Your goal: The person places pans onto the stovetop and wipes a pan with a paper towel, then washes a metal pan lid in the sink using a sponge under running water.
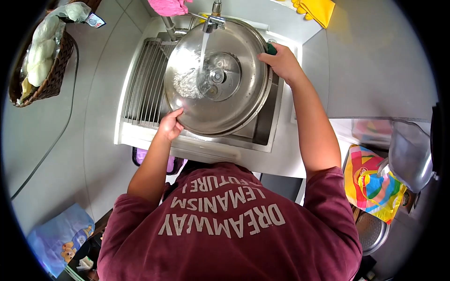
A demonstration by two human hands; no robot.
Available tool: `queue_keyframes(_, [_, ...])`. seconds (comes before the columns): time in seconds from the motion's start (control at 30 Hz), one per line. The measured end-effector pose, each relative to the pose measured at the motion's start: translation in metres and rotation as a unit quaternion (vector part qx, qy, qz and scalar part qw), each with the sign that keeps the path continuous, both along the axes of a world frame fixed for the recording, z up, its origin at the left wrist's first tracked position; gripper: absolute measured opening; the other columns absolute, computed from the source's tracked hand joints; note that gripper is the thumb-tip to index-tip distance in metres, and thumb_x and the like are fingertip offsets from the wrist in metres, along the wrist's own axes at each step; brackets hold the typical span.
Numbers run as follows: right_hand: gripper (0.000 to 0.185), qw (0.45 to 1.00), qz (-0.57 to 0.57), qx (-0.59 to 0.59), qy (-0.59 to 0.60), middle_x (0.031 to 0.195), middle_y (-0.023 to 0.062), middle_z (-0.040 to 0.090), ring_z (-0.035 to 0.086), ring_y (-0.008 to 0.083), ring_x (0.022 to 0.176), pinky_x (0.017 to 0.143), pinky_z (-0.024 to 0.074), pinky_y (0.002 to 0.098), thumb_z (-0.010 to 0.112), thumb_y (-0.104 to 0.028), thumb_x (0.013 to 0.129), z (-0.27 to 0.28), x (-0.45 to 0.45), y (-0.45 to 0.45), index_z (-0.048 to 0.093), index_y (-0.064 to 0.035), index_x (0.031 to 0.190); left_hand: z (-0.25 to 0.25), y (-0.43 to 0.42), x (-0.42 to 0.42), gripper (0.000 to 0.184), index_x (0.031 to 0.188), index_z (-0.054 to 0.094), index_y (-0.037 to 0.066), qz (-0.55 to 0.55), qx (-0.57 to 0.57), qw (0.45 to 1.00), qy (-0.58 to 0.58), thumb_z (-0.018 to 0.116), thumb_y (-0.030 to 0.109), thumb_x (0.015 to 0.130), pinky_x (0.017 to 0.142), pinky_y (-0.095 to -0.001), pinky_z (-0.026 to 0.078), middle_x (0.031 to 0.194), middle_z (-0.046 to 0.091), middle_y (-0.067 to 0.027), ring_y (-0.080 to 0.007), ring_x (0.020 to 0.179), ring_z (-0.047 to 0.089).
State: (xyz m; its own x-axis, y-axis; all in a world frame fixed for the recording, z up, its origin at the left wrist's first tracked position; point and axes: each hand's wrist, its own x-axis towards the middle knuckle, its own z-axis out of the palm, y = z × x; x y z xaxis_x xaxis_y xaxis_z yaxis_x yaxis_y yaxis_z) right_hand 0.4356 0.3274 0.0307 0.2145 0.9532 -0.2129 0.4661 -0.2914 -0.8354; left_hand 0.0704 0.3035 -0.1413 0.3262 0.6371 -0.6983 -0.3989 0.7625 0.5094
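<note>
A large round stainless steel pot lid (192, 61) lies over the sink (267, 126), with a round fitting at its centre. Water runs from the faucet (214, 23) and splashes onto the lid left of that fitting. My left hand (170, 125) grips the lid's rim at the lower left, thumb on top. At the upper right rim, my right hand (283, 63) is closed round a dark green scouring pad (271, 48), its thumb against the lid's edge. The fingers beneath are hidden.
A metal drying rack (146, 84) spans the sink's left side. Yellow gloves (318, 11) and a pink cloth (168, 6) lie at the back. A wicker basket (54, 79) stands left, a cable (61, 129) beside it. Colourful bag (370, 182) hangs right.
</note>
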Motion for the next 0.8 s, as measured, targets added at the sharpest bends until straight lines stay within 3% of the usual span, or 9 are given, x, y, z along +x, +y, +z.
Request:
queue_keyframes(0.13, [0.032, 0.996, -0.005, 0.084, 0.014, 0.079, 0.0075, 0.065, 0.057, 0.0149, 0.068, 0.067, 0.0471, 0.0295, 0.069, -0.018, 0.075, -0.048, 0.018, -0.009, 0.064, -0.0005, 0.102, -0.033, 0.022, 0.005, 0.028, 0.116, 0.051, 0.003, 0.011, -0.011, 1.000, -0.001, 0.057, 0.008, 0.089, 0.081, -0.0367, 0.054, 0.110, 0.061, -0.0142, -0.0242, 0.096, 0.063])
queue_keyframes(0.17, [0.033, 0.997, -0.020, 0.067, 0.030, 0.080, 0.0082, 0.066, 0.059, 0.0149, 0.070, 0.069, 0.0473, 0.0296, 0.070, -0.018, 0.076, -0.062, 0.022, -0.013, 0.064, -0.0008, 0.104, -0.041, 0.027, 0.003, 0.028, 0.114, 0.050, 0.004, 0.034, 0.019, 0.999, 0.015, 0.059, 0.007, 0.088, 0.072, -0.0344, 0.056, 0.108, 0.061, -0.0137, -0.0230, 0.092, 0.064])
queue_keyframes(0.27, [0.044, 0.991, -0.079, 0.011, 0.105, 0.097, 0.0123, 0.066, 0.061, 0.0185, 0.086, 0.078, 0.0472, 0.0309, 0.071, -0.020, 0.077, -0.113, 0.024, -0.032, 0.059, 0.0001, 0.114, -0.039, 0.046, -0.012, 0.026, 0.112, 0.054, 0.004, 0.024, 0.126, 0.983, 0.133, 0.060, 0.009, 0.088, 0.069, -0.0326, 0.055, 0.103, 0.063, -0.0104, -0.0204, 0.088, 0.064])
queue_keyframes(0.33, [0.051, 0.985, -0.153, 0.000, 0.078, 0.107, 0.0146, 0.063, 0.059, 0.0223, 0.096, 0.085, 0.0450, 0.0327, 0.071, -0.022, 0.077, -0.153, 0.014, -0.044, 0.055, 0.0020, 0.119, 0.006, 0.050, -0.010, 0.027, 0.112, 0.054, 0.005, 0.042, 0.181, 0.971, 0.153, 0.062, 0.009, 0.087, 0.070, -0.0326, 0.055, 0.102, 0.063, -0.0096, -0.0200, 0.088, 0.063])
queue_keyframes(0.37, [0.055, 0.979, -0.142, -0.022, 0.143, 0.111, 0.0159, 0.061, 0.057, 0.0247, 0.102, 0.089, 0.0431, 0.0338, 0.071, -0.024, 0.077, -0.168, 0.008, -0.049, 0.052, 0.0039, 0.121, 0.020, 0.055, -0.014, 0.029, 0.114, 0.053, 0.006, 0.042, 0.216, 0.962, 0.159, 0.062, 0.009, 0.087, 0.074, -0.0331, 0.054, 0.103, 0.064, -0.0091, -0.0199, 0.089, 0.063])
queue_keyframes(0.57, [0.046, 0.937, -0.168, -0.076, 0.298, 0.101, 0.0113, 0.063, 0.059, 0.0187, 0.090, 0.081, 0.0448, 0.0314, 0.069, -0.024, 0.076, -0.216, -0.051, -0.055, 0.057, 0.0023, 0.113, 0.117, 0.077, -0.032, 0.031, 0.107, 0.059, -0.001, -0.068, 0.362, 0.845, 0.387, 0.058, 0.027, 0.093, 0.076, -0.0265, 0.046, 0.092, 0.066, -0.0066, -0.0127, 0.082, 0.058])
queue_keyframes(0.67, [0.045, 0.935, -0.142, -0.107, 0.307, 0.100, 0.0123, 0.064, 0.059, 0.0190, 0.089, 0.080, 0.0456, 0.0323, 0.068, -0.024, 0.076, -0.193, -0.053, -0.049, 0.059, 0.0032, 0.110, 0.149, 0.079, -0.031, 0.049, 0.112, 0.057, -0.005, -0.119, 0.356, 0.775, 0.508, 0.048, 0.040, 0.095, 0.080, -0.0278, 0.046, 0.097, 0.066, -0.0143, -0.0172, 0.089, 0.060])
queue_keyframes(0.77, [0.042, 0.949, -0.145, -0.111, 0.255, 0.093, 0.0121, 0.064, 0.059, 0.0183, 0.081, 0.072, 0.0470, 0.0306, 0.067, -0.023, 0.075, -0.129, -0.035, -0.039, 0.060, 0.0048, 0.106, 0.110, 0.083, -0.048, 0.052, 0.106, 0.058, -0.006, -0.067, 0.316, 0.811, 0.488, 0.043, 0.043, 0.096, 0.067, -0.0277, 0.049, 0.088, 0.066, -0.0144, -0.0166, 0.076, 0.061])
queue_keyframes(0.8, [0.040, 0.957, -0.142, -0.109, 0.228, 0.090, 0.0119, 0.064, 0.059, 0.0181, 0.079, 0.070, 0.0473, 0.0301, 0.066, -0.023, 0.075, -0.119, -0.024, -0.035, 0.061, 0.0049, 0.104, 0.095, 0.080, -0.049, 0.051, 0.103, 0.058, -0.006, -0.061, 0.270, 0.855, 0.438, 0.042, 0.042, 0.097, 0.061, -0.0275, 0.048, 0.084, 0.065, -0.0135, -0.0159, 0.069, 0.060])
